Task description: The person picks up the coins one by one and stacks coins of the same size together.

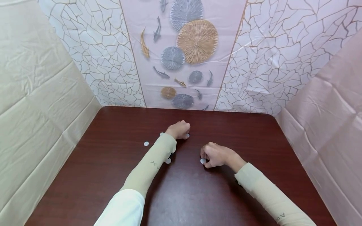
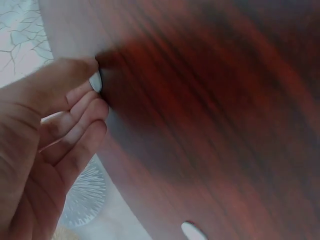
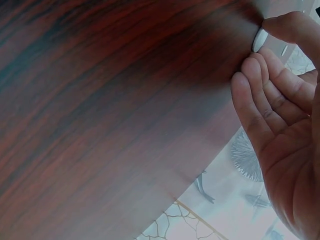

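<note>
My left hand point(image 1: 178, 130) reaches far over the table and pinches a small white disc point(image 2: 96, 82) between thumb and fingertips, down at the tabletop. Nearer and to the right, my right hand point(image 1: 217, 155) has its thumb and fingers around the edges of another white disc point(image 1: 203, 161), also at table level. The right wrist view shows that disc point(image 3: 259, 40) nearly edge-on between thumb and index finger, with the other fingers curled close to the wood.
Loose white discs lie left of the hands: one disc point(image 1: 146, 143) out in the open, one disc point(image 1: 168, 161) beside the left sleeve, and one disc point(image 1: 162, 134) partly behind that forearm. The dark wooden table point(image 1: 118, 175) meets a patterned cloth point(image 1: 181, 78) at its far edge.
</note>
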Tool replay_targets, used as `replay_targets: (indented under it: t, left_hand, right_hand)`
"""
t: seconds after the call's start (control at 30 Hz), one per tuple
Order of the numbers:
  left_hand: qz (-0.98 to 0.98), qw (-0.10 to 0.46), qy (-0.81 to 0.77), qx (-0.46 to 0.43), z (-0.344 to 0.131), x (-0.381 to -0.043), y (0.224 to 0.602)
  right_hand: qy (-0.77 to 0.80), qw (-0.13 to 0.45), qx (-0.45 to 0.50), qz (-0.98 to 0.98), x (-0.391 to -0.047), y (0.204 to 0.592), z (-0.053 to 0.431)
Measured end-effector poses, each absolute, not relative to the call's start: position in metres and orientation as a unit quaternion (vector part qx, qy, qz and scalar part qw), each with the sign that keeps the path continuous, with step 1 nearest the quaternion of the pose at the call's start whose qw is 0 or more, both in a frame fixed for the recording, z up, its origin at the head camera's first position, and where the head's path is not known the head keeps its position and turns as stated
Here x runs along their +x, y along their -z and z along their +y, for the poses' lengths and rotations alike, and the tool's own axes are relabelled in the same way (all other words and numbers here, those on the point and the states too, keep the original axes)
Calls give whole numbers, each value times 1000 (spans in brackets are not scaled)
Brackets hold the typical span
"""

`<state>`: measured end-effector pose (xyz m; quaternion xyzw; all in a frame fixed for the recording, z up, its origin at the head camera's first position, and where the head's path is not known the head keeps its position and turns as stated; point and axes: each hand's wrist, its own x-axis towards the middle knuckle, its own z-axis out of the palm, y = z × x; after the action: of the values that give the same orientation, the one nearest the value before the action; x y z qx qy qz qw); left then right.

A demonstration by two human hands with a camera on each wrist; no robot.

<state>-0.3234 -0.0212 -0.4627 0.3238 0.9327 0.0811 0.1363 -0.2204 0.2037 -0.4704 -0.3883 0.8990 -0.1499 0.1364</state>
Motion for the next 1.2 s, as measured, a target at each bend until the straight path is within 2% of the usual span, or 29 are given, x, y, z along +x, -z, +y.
replay_targets:
  t: [0.43, 0.73, 1.2]
  left_hand:
    - [937, 125, -20, 325, -14, -330, 474]
    - [928, 86, -78, 353, -14, -331, 465]
    - [919, 89, -140, 357, -23, -313, 452]
  right_hand:
    - [149, 135, -392, 898, -217, 470, 203]
    - [144, 141, -383, 901, -219, 466, 204]
    - [150, 149, -385, 898, -220, 468, 203]
